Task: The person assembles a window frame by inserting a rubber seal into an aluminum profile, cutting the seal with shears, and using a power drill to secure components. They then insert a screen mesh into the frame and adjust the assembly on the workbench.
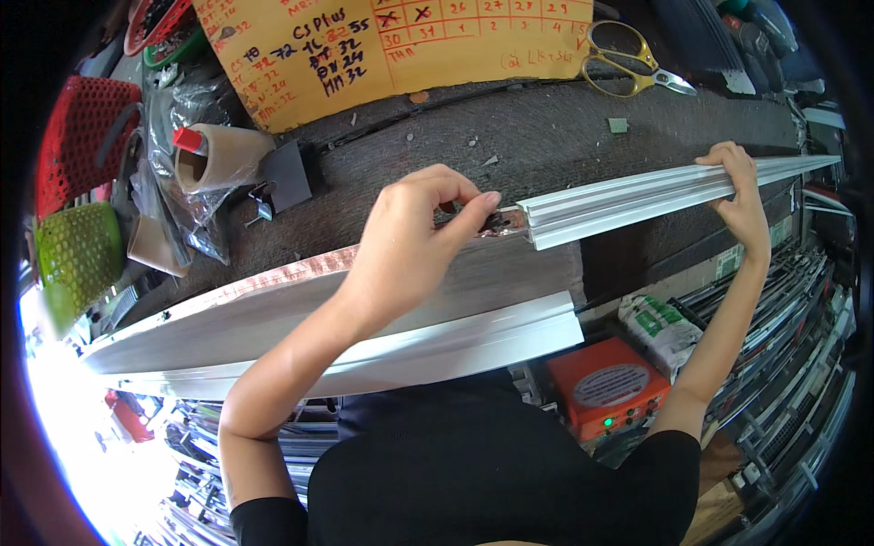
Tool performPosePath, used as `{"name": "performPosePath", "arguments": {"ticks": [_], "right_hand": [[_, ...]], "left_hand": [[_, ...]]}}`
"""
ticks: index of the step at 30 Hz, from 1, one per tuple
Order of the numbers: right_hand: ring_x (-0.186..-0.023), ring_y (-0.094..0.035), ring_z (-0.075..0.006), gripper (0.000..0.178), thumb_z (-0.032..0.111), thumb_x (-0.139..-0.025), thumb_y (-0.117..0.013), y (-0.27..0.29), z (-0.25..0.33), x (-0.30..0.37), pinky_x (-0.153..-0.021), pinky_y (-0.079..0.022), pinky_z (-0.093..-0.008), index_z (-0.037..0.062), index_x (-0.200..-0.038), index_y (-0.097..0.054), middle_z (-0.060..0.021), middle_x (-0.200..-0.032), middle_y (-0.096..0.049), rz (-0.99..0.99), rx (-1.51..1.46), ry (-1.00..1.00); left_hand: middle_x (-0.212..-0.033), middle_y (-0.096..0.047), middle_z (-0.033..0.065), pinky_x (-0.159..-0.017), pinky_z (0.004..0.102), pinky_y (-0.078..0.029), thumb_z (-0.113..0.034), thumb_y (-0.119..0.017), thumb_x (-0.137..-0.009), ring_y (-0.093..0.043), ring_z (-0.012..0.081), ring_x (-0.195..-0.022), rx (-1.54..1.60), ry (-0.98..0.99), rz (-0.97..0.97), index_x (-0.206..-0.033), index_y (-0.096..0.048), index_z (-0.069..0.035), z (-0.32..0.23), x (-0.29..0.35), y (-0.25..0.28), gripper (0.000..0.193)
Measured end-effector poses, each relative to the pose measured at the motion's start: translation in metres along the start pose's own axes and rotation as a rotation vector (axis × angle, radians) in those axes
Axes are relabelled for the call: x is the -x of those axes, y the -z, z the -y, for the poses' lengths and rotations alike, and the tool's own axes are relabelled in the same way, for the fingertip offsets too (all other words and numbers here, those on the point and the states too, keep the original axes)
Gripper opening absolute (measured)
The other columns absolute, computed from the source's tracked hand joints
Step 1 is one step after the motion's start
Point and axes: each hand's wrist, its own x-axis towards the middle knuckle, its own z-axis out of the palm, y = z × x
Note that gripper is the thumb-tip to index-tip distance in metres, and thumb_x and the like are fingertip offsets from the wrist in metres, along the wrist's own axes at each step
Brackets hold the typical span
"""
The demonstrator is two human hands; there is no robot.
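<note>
Black shirt (492, 464), long white profile (628, 202), glossy, ridged lengthwise

Strong white light enters at 8 o'clock, blown out, all detail lost. Silvery stacked metal bars (205, 496) between 7 and 8 wash pale. Lime-green perforated plastic basket (77, 250) at 9: lower edge smeared, hazy. Dark, rough-surfaced bench top (401, 150) toward 12, dim, texture readable. Clear crinkled plastic bag (196, 218) between 9 and 10 glints. Long glossy white profile (455, 346) at 6, just below centre, carries soft sheen. Black short-sleeved shirt (455, 464), also at 6, nearly featureless. Left hand (410, 232) near centre: crisp. Fisheye bowing toward the rim; corners black.
</note>
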Motion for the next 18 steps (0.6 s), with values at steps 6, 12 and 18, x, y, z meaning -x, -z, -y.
{"name": "performPosePath", "arguments": {"ticks": [6,12,18], "right_hand": [[-0.110,-0.055,-0.0258,0.046,0.013,-0.063,-0.079,0.001,-0.002,0.000,-0.107,-0.032,-0.0392,0.0060,-0.106,-0.064,-0.0047,-0.105,-0.059,-0.049,0.005,0.030],[-0.108,-0.056,-0.0251,0.043,0.008,-0.063,-0.077,0.000,-0.002,-0.001,-0.107,-0.033,-0.0397,0.0062,-0.104,-0.064,-0.0041,-0.104,-0.060,-0.057,-0.007,0.029],[-0.107,-0.055,-0.0250,0.041,0.008,-0.062,-0.077,-0.001,0.002,0.000,-0.105,-0.034,-0.0391,0.0063,-0.102,-0.065,-0.0036,-0.102,-0.059,-0.050,-0.025,-0.003]], "left_hand": [[-0.078,-0.068,0.0097,-0.058,0.0286,-0.044,-0.023,-0.072,-0.093,-0.057,0.0102,-0.065,0.068,0.302,0.120,-0.091,-0.073,0.006,-0.011,-0.007,0.007,0.028],[-0.075,-0.068,0.0067,-0.061,0.0239,-0.045,-0.024,-0.072,-0.094,-0.056,0.0073,-0.067,0.112,0.143,0.031,-0.096,-0.073,0.003,-0.011,-0.003,-0.002,0.027],[-0.092,-0.070,0.0059,-0.073,0.0257,-0.050,-0.024,-0.077,-0.090,-0.060,0.0093,-0.080,0.175,0.181,0.169,-0.109,-0.071,0.000,-0.013,-0.004,0.012,0.031]]}}
